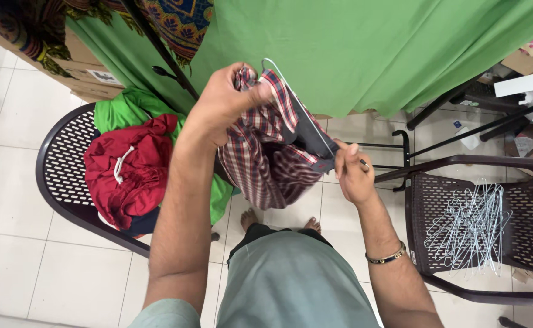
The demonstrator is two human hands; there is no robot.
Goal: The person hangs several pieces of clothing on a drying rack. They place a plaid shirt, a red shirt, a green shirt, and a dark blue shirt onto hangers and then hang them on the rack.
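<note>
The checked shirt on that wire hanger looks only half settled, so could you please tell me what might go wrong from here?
1. The checked shirt hangs bunched, gripped at its top by the left hand; it might slide off the wire hanger onto the tiled floor.
2. The right hand pinches just the hanger's lower end, so the thin wire could twist or slip.
3. Bare feet are directly below.

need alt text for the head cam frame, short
Seen from above, a person's left hand grips a plaid shirt at the top while the right hand holds the end of a white wire hanger inside it. A dark chair at the left holds red and green clothes; another chair at the right holds a pile of hangers.
</note>
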